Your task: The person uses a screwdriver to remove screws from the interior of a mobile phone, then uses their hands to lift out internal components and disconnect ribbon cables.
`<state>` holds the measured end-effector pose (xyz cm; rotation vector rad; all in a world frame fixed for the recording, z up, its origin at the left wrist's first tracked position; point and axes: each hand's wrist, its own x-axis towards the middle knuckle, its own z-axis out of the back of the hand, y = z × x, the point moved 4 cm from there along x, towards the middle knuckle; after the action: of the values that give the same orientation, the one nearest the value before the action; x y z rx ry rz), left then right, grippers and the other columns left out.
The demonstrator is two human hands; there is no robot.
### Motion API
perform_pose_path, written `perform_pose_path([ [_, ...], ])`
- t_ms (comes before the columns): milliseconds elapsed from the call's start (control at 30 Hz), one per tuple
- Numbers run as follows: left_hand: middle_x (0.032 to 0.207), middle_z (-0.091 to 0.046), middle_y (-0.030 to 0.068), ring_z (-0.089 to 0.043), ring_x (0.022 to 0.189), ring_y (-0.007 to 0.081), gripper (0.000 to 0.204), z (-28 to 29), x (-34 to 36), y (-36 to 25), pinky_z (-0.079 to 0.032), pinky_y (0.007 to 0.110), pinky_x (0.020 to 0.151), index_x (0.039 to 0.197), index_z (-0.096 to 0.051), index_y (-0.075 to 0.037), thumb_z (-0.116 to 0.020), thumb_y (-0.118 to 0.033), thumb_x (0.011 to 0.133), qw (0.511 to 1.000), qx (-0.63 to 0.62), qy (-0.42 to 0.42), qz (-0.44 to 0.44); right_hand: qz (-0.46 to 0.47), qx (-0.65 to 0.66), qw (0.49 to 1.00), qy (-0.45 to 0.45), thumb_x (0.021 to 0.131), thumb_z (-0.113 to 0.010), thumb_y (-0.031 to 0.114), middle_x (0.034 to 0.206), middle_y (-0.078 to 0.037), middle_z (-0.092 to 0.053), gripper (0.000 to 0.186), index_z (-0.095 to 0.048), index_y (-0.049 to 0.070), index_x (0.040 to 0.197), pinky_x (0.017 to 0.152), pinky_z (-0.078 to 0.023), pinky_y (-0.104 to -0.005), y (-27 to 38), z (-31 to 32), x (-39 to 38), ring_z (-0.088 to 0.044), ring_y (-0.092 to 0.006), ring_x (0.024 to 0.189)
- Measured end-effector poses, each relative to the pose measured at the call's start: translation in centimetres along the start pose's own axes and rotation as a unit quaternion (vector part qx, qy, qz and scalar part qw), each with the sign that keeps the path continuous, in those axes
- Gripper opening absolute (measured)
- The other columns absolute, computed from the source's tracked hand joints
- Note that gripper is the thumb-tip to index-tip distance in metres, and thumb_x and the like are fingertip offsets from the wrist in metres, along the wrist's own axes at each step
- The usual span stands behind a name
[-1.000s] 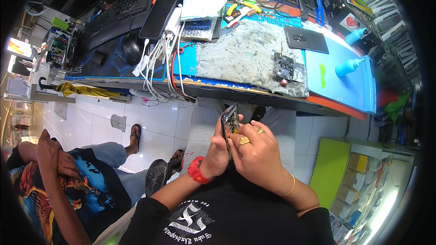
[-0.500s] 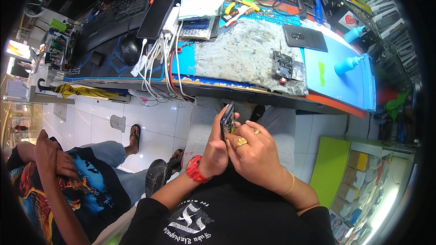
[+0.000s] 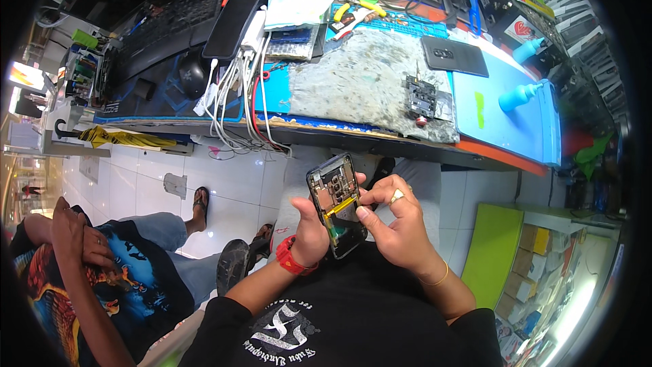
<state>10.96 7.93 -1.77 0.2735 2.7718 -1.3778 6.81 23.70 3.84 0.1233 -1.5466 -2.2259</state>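
Observation:
My left hand [image 3: 310, 231], a red watch on its wrist, holds an opened smartphone [image 3: 331, 190] over my lap. The phone's back is off, baring circuit boards, round camera parts and a yellow strip [image 3: 339, 208] across the middle. My left thumb stands out beside the phone's left edge, while the other fingers are mostly hidden behind it. With thumb and index finger close together, my right hand [image 3: 402, 224] grips the phone's right edge by the yellow strip. Whether a small part sits between those fingertips cannot be made out.
Ahead is a workbench with a stained grey mat [image 3: 360, 75], a metal clamp holder [image 3: 422, 97], a dark phone back [image 3: 455, 56] and blue bottles [image 3: 519, 97]. White cables [image 3: 227, 109] hang over its front edge. Another person [image 3: 102, 265] sits at the left, arms folded.
The phone has turned from edge-on to face me, so its open inside shows. My right hand has shifted slightly right, its fingers now at the phone's right edge.

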Motion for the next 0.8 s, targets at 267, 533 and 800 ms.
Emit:
perform_pose_path([
  [267, 0.156, -0.057, 0.0126, -0.062, 0.139, 0.0236, 0.12, -0.3, -0.2, 0.1, -0.051, 0.042, 0.116, 0.165, -0.041, 0.001, -0.033, -0.095, 0.094, 1.0, -0.005, -0.005, 0.0, -0.043, -0.002, 0.999, 0.005, 0.092, -0.083, 0.005, 0.107, -0.009, -0.068, 0.018, -0.069, 0.001, 0.104, 0.09, -0.053, -0.0369, -1.7, 0.2, 0.0, -0.065, -0.0211, 0.098],
  [533, 0.142, -0.067, 0.0117, -0.066, 0.131, 0.021, 0.131, -0.3, -0.3, 0.2, -0.052, 0.04, 0.114, 0.159, -0.047, 0.003, -0.033, -0.104, 0.084, 0.998, 0.058, -0.003, 0.01, -0.273, 0.422, 0.865, 0.006, 0.101, -0.079, 0.003, 0.119, -0.005, -0.07, 0.026, -0.061, 0.002, 0.12, 0.098, -0.056, -0.03, -4.0, -1.6, -0.3, -0.065, -0.0101, 0.105],
  [800, 0.141, -0.067, 0.0101, -0.065, 0.13, 0.0195, 0.129, 0.1, -0.6, 0.8, -0.05, 0.039, 0.114, 0.158, -0.049, 0.003, -0.035, -0.103, 0.085, 0.997, 0.072, 0.003, -0.006, -0.281, 0.438, 0.854, 0.019, 0.1, -0.074, -0.001, 0.114, -0.004, -0.07, 0.023, -0.062, 0.003, 0.119, 0.091, -0.055, -0.0275, -4.3, -2.1, -0.4, -0.066, -0.0103, 0.101],
])
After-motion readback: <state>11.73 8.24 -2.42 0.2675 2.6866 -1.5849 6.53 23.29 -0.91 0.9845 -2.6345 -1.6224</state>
